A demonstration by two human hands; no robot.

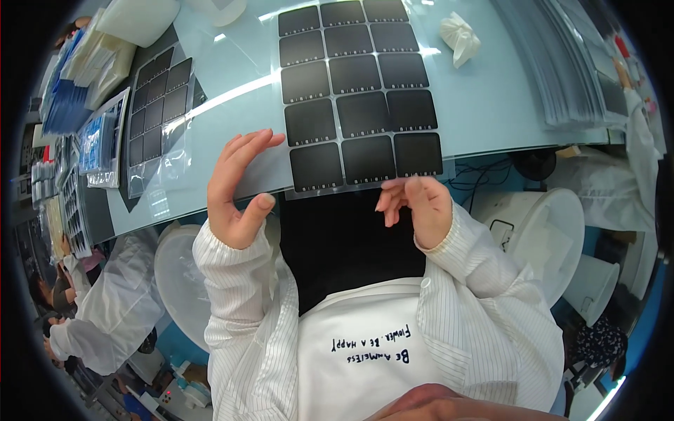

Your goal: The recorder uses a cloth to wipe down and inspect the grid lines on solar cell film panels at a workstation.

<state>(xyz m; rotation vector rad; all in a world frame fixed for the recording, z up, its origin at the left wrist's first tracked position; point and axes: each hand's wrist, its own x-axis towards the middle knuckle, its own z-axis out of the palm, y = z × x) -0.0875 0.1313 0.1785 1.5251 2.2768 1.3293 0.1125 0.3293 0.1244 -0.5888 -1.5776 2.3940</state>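
In front of me a clear plastic sheet with rows of black rounded rectangles (361, 112) lies on the glass-topped table (232, 63). Its near edge juts slightly past the table's front edge. My left hand (242, 189) hovers beside the sheet's left side, thumb and fingers spread, holding nothing. At the near right corner, my right hand (421, 207) has its fingers curled, with thumb and forefinger at the sheet's edge. They appear to pinch that edge, though the contact is partly hidden.
A crumpled white wad (460, 40) sits right of the sheet. Clear sheets are stacked (562, 70) at far right. Another black-patterned sheet (158, 105) and blue packets (98, 144) lie left. White buckets (537, 238) stand below right, a pale tub (179, 270) below left. Co-workers are at both sides.
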